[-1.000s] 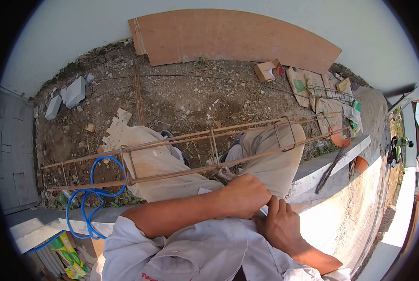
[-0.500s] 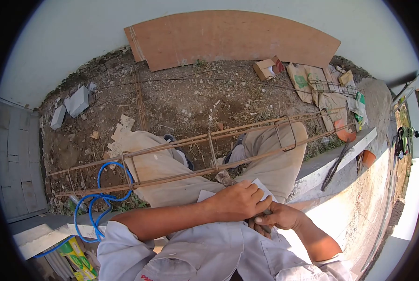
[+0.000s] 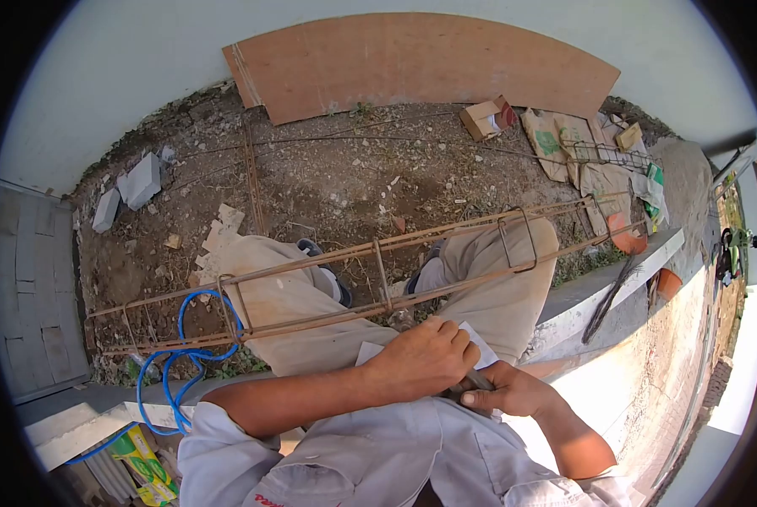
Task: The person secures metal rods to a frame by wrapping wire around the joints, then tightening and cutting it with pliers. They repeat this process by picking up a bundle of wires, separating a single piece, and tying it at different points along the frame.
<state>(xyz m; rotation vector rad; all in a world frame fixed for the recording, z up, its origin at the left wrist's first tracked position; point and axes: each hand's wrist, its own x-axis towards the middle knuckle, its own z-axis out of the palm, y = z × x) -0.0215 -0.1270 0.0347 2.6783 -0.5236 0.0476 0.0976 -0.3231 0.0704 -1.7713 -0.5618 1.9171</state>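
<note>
My left hand [image 3: 427, 359] is closed in a fist above my lap. A worn, brown-grey stub [image 3: 402, 319] of some tool sticks out past its knuckles; the rest is hidden. Close against it, my right hand [image 3: 505, 390] is closed, thumb on top, round a grey piece [image 3: 479, 381] whose kind I cannot make out. Whether both hands hold one object does not show. A long rusty rebar cage [image 3: 382, 275] with bent stirrups lies across my legs, just beyond my hands. Pale sheet-like corners [image 3: 478, 342] show beside my left hand.
Blue hose [image 3: 169, 384] coils at the cage's left end. Grey block pieces [image 3: 142, 182] lie on the rubble ground, and a plywood sheet [image 3: 420, 63] leans on the wall. An open carton [image 3: 485, 118] and paper sacks [image 3: 547, 144] lie back right, near a concrete ledge [image 3: 594, 283].
My left fist has shifted slightly, and more of the grey piece shows between my hands. The rebar cage stays across my legs.
</note>
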